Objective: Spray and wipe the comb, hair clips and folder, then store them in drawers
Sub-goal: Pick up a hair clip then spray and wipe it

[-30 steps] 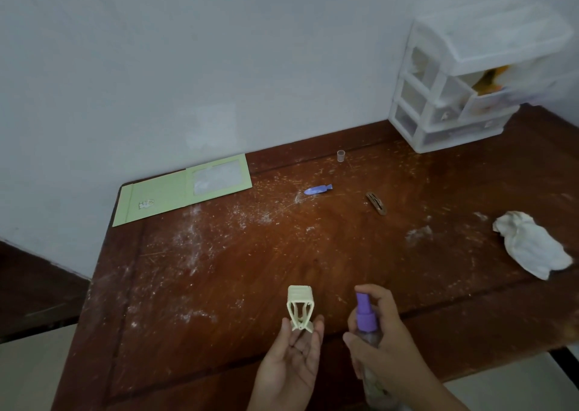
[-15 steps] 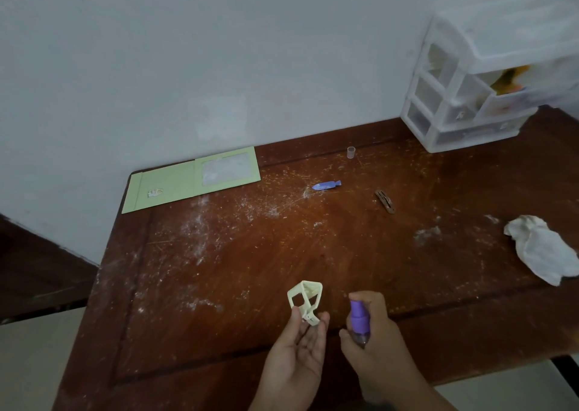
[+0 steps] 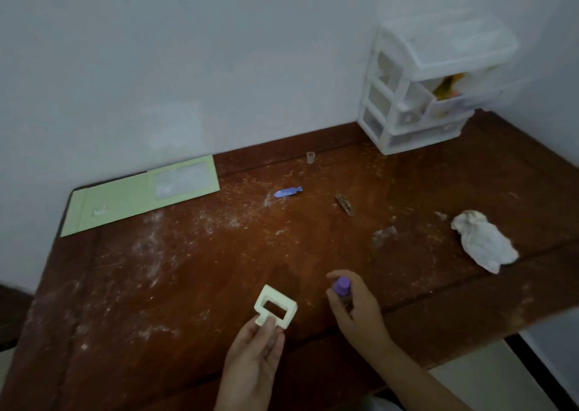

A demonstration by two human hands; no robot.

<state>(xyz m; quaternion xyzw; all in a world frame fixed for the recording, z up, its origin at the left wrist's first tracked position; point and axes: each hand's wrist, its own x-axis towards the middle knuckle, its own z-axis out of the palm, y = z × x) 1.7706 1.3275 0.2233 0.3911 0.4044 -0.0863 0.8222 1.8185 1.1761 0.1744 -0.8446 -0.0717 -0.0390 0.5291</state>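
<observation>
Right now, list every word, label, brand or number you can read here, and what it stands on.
None can be read.
Green folder: a small pale mark near its left end, too blurred to read.
Spray bottle in the right hand: no label shows.
Drawer unit: no print shows.

The dusty brown wooden table (image 3: 219, 279) carries a green folder (image 3: 138, 196) at its far left corner, a white drawer unit (image 3: 419, 97) at its far right corner, a crumpled white cloth (image 3: 482, 243) near its right edge, and a blue hair clip (image 3: 287, 192), a brown hair clip (image 3: 344, 204) and a small clear cap (image 3: 310, 157) toward its far edge.
</observation>
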